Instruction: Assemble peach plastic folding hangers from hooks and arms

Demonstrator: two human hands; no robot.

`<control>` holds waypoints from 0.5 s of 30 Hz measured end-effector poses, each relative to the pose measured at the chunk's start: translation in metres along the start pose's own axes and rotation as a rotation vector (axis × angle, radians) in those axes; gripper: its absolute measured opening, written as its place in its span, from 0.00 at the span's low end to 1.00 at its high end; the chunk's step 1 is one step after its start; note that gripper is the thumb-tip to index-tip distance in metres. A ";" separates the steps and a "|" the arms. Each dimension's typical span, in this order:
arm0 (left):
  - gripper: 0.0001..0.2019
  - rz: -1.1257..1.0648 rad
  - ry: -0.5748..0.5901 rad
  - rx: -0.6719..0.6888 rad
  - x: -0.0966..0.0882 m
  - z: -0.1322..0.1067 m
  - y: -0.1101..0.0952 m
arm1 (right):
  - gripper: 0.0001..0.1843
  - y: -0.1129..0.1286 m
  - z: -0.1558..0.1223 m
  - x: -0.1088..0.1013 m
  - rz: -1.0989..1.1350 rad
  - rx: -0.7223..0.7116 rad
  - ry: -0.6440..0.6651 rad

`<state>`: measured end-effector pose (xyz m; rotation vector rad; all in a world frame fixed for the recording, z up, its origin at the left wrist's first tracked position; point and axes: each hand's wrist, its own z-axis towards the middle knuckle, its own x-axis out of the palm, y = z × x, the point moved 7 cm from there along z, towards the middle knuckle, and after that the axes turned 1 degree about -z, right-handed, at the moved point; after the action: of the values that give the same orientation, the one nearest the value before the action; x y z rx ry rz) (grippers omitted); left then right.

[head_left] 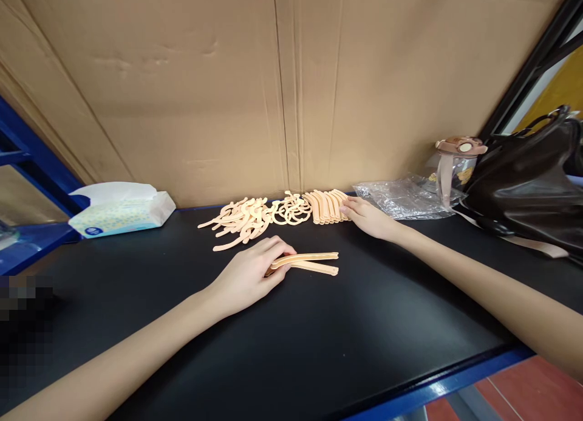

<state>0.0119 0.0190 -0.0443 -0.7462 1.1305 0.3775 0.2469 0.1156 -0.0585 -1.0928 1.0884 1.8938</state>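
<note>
Two peach strips (306, 262) lie flat on the black counter (319, 348), near its middle. My left grip (248, 275) is clenched on their near ends, and the far ends splay slightly apart. My right grip (367, 217) reaches the packed row of strips (325, 205) by the cardboard wall (182, 93), with its fingertips touching the row's right end. I cannot tell whether it has closed on any. A loose pile of hooked pieces (248, 217) sits just left of that row. A tissue pack (121, 211) lies far left, and a crumpled plastic bag (403, 197) and a black handbag (523, 184) are to the right.
</note>
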 end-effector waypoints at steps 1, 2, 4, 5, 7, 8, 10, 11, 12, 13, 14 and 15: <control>0.08 0.003 -0.001 0.001 0.000 0.000 0.000 | 0.31 0.001 0.000 0.000 0.007 0.003 -0.004; 0.08 0.005 -0.001 0.001 0.000 0.000 0.000 | 0.31 0.002 -0.001 0.000 0.014 0.006 -0.009; 0.09 0.006 0.001 0.002 -0.001 0.000 -0.001 | 0.32 0.004 -0.001 -0.001 0.023 0.014 -0.017; 0.09 0.006 0.003 0.002 -0.001 0.000 -0.001 | 0.32 0.005 -0.001 -0.002 0.027 0.016 -0.019; 0.09 0.001 0.007 0.000 -0.001 0.000 -0.002 | 0.32 0.006 -0.002 -0.003 0.029 0.013 -0.024; 0.09 -0.004 0.007 -0.001 -0.001 0.000 -0.002 | 0.32 0.007 -0.002 -0.004 0.028 0.009 -0.028; 0.11 -0.016 0.010 -0.004 -0.001 0.000 -0.002 | 0.32 0.011 -0.004 -0.007 0.016 0.007 -0.052; 0.11 -0.022 0.010 -0.003 -0.002 0.000 -0.002 | 0.32 0.015 -0.006 -0.010 0.008 -0.003 -0.072; 0.11 -0.025 0.009 -0.001 -0.002 0.000 -0.002 | 0.31 0.021 -0.008 -0.014 0.003 -0.022 -0.090; 0.11 -0.025 0.007 0.002 -0.001 0.000 -0.002 | 0.29 0.030 -0.011 -0.017 0.003 -0.069 -0.101; 0.11 -0.024 0.003 0.006 -0.001 0.000 -0.002 | 0.27 0.042 -0.015 -0.019 0.014 -0.140 -0.099; 0.11 -0.020 -0.007 0.009 -0.001 0.000 -0.001 | 0.25 0.056 -0.019 -0.019 0.031 -0.221 -0.054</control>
<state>0.0120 0.0180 -0.0425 -0.7479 1.1168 0.3574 0.2131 0.0726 -0.0293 -1.1433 0.8861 2.0938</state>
